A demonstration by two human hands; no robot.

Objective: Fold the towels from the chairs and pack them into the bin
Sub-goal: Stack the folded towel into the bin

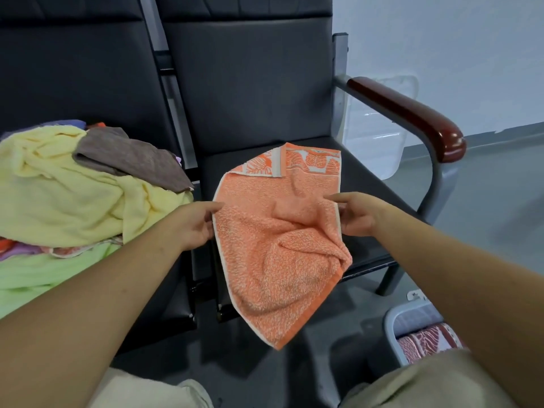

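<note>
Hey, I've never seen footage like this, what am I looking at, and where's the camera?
There is no machine here. The one picture comes from a camera worn on a person's head, looking down at their own bare arms. The left hand and the right hand each pinch a side edge of an orange towel, which lies partly on a black chair seat and hangs over its front. On the next chair to the left sits a heap of unfolded towels, a yellow towel and a brown towel on top. A bin at the lower right holds a red patterned towel.
</note>
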